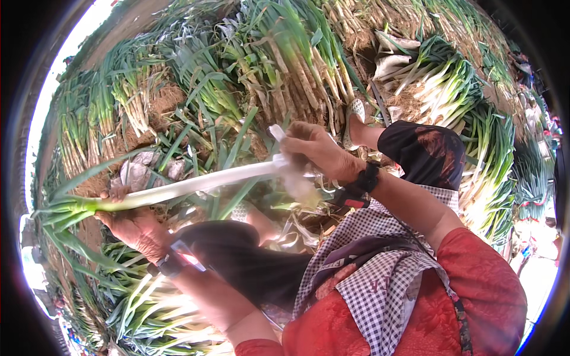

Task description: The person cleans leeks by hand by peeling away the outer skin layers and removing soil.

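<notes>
A long scallion or leek [196, 184] lies across the view, its white stalk to the right and its green leaves at the far left. My left hand [138, 227] grips it just below the leaves, with fingers around the stalk. At the white end is my right hand [311, 149], fingers closed around a pale strip or peeled skin that sticks out above them. Below this hand hangs a blurred, whitish-yellow bit [305, 191], too smeared to tell what it is.
Bundles of unpeeled stalks with roots [298, 75] stand ahead. Cleaner white-stalked piles lie at the right [481, 164] and lower left [164, 311]. Loose leaves and skins litter the ground between my legs. A long dark strip [380, 103] lies beside my shoe [355, 116].
</notes>
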{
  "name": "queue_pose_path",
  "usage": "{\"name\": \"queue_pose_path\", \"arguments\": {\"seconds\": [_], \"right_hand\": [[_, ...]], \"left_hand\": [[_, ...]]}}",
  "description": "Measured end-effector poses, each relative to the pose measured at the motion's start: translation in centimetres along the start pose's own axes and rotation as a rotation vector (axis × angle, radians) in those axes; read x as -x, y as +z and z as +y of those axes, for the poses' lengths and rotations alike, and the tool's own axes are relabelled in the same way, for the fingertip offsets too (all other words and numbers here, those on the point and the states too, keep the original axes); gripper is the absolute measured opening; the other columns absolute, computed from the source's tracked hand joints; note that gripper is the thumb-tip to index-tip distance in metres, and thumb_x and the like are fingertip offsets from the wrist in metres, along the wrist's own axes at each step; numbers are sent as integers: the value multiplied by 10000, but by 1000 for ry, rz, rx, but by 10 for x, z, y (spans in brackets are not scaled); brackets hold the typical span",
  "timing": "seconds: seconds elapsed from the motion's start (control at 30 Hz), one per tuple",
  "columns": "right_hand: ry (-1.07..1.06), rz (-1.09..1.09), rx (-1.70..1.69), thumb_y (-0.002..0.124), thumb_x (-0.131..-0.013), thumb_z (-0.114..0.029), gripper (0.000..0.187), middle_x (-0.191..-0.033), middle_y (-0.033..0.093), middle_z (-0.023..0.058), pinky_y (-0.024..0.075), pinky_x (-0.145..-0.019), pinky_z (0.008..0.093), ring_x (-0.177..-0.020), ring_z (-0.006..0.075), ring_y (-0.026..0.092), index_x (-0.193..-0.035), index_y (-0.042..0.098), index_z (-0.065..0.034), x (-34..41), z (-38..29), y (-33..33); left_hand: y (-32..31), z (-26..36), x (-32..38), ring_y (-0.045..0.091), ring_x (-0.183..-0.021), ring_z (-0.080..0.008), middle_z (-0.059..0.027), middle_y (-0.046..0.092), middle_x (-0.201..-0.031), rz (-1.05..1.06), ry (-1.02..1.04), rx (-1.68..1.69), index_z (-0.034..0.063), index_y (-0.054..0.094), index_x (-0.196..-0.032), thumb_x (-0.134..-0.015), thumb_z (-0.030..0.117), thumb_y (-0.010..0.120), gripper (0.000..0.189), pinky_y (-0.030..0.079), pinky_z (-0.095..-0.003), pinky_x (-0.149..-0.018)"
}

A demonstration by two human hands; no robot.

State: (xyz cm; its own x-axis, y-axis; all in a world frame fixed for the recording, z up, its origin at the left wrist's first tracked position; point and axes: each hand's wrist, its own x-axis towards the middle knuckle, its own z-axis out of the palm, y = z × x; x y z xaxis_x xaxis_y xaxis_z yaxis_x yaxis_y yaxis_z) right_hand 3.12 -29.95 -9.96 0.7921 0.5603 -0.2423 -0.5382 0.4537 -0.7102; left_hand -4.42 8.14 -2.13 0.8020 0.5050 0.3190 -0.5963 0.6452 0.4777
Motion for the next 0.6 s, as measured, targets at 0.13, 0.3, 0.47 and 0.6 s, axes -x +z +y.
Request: {"name": "queue_pose_path", "arguments": {"seconds": [0.13, 0.3, 0.47, 0.6], "right_hand": [[-433, -65, 1590, 648, -859, -126, 187, -755, 640, 124, 515, -609, 375, -672, 280, 649, -939, 522, -14, 13, -17, -60], [-214, -87, 1818, 645, -868, -202, 364, -1070, 625, 174, 519, -793, 436, -908, 328, 647, -1170, 541, -27, 17, -9, -99], [-579, -53, 1627, 642, -878, -248, 359, -1078, 594, 157, 507, -818, 433, -891, 306, 637, -1139, 540, -22, 11, 5, -18], [-341, -158, 1641, 643, -871, -238, 298, -953, 596, 140, 500, -695, 421, -772, 286, 624, -1057, 557, -21, -1, 24, 15]], "left_hand": [[-20, 16, -2, 573, -761, -224, -95, 641, -929, 111, 18, -29, 15, 592, -1100, -912, 379, 595, 410, 468, -429, -856], [-37, 36, -8, 572, -824, -253, -100, 637, -958, 136, 106, -88, 20, 593, -1095, -947, 414, 525, 427, 468, -452, -865], [7, 0, 0, 505, -789, -227, -99, 551, -856, 395, 202, -258, -13, 537, -1036, -914, 354, 608, 393, 437, -367, -806], [14, -7, -1, 531, -838, -243, -102, 554, -854, 362, 163, -266, -19, 542, -1039, -893, 341, 649, 404, 460, -385, -871]]}}
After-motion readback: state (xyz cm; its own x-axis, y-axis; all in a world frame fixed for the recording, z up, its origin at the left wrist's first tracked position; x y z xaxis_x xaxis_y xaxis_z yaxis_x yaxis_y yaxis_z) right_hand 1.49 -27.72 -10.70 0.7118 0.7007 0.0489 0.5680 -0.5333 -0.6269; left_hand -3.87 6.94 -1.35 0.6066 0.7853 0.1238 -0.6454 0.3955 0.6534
